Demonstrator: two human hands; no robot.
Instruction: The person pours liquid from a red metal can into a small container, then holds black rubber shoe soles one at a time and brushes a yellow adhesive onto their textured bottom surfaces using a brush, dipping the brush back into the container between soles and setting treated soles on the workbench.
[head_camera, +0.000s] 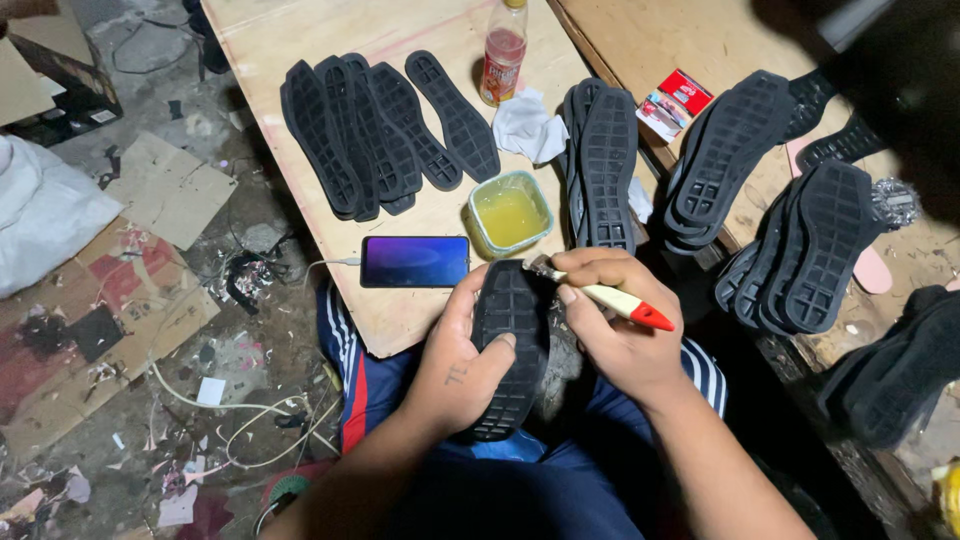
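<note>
I find the work at the gluing step. My left hand (462, 365) is clenched around a black rubber shoe sole with a ridged tread (510, 345), thumb on its near edge and fingers wrapped over the left side, holding it lengthwise above my lap, toe end pointing toward the table. My right hand (615, 325) grips a small brush with a pale wooden handle and a red end (598, 293); the bristle tip sits at the sole's upper end, touching or all but touching it. I cannot tell whether glue is already on the surface there.

The sole lies directly between the two hands, just off the near edge of the pale plywood table (400, 320). A square green-rimmed tub of yellow adhesive (509, 213) stands on the table just beyond the brush tip, and a dark smartphone with a lit screen (415, 261) lies left of it with a white cable attached.

My judgement: the next move calls for a steady stroke along the sole's rim while the left hand keeps it level, with a short reach to the tub to reload.

Noted besides: a fanned row of black soles (375, 130), a second stack (603, 165), further piles at right (800, 245), and a plastic bottle of reddish drink (503, 50).
</note>
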